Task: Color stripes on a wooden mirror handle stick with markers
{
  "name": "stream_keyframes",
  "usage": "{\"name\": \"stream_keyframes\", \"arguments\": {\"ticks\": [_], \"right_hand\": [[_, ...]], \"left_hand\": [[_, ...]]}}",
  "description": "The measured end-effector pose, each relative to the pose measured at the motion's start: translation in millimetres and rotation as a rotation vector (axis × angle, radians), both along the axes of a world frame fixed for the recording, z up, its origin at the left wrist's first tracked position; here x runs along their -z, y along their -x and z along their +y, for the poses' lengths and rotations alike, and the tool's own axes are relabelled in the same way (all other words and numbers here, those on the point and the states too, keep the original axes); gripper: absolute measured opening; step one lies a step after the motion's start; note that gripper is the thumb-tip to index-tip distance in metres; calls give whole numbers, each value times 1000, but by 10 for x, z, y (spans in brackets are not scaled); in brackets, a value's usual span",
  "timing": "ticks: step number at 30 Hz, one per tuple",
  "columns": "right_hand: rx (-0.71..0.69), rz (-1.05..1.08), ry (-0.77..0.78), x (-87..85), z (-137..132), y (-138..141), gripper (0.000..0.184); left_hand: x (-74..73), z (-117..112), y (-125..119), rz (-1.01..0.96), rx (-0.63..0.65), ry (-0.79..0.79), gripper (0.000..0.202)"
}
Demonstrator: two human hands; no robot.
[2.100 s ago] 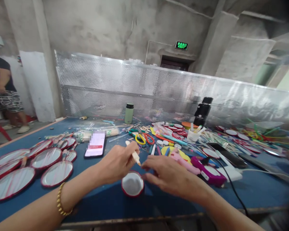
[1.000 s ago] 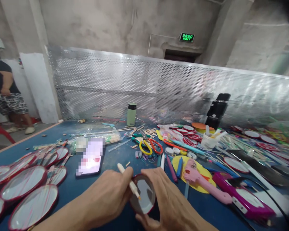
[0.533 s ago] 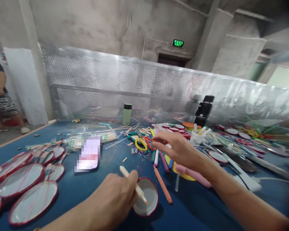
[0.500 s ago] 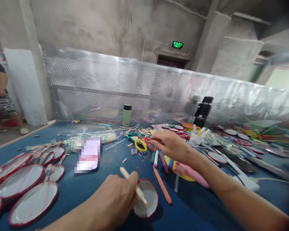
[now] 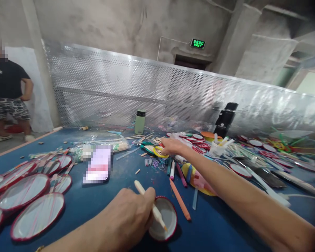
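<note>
My left hand (image 5: 132,211) is closed around a cream marker pen (image 5: 157,213), its orange tip pointing down over a round white disc with a red rim (image 5: 169,213) on the blue table. Whether these fingers also touch the disc is hidden. Farther off, my right hand (image 5: 172,147) is lowered with bent fingers into a clutter of tools and sticks. Beside its fingertips lies a yellow scissors handle (image 5: 159,152). What these fingers pinch, if anything, cannot be made out. An orange marker (image 5: 180,199) lies to the right of the disc.
Red-rimmed oval pieces (image 5: 38,217) lie at the left, near a phone (image 5: 98,164). A green bottle (image 5: 140,122) and a black flask (image 5: 225,120) stand by the perforated metal screen (image 5: 107,80). A white cup of pens (image 5: 217,148) stands right. A person (image 5: 9,84) is far left.
My right hand has dipped lower and slightly left among the scissors, and the red handle no longer shows. The left hand still holds the marker over the disc. The view has shifted slightly.
</note>
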State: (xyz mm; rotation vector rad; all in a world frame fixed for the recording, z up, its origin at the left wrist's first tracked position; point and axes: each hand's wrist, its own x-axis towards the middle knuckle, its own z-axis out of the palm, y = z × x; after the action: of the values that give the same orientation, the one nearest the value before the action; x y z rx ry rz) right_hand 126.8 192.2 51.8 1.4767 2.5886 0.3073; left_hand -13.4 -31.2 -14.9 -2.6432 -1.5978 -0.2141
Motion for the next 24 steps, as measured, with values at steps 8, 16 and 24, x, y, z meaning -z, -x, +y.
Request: {"name": "stream_keyframes", "arguments": {"ticks": [8, 16, 24], "right_hand": [[-52, 167, 46, -67, 44, -126, 27], [-586, 945, 102, -741, -1028, -537, 25], [-370, 637, -12, -347, -864, -585, 22]], "left_hand": [[72, 24, 37, 14, 1, -47, 12], [-31, 2, 51, 29, -9, -59, 6], [-41, -6, 35, 75, -39, -55, 8]]}}
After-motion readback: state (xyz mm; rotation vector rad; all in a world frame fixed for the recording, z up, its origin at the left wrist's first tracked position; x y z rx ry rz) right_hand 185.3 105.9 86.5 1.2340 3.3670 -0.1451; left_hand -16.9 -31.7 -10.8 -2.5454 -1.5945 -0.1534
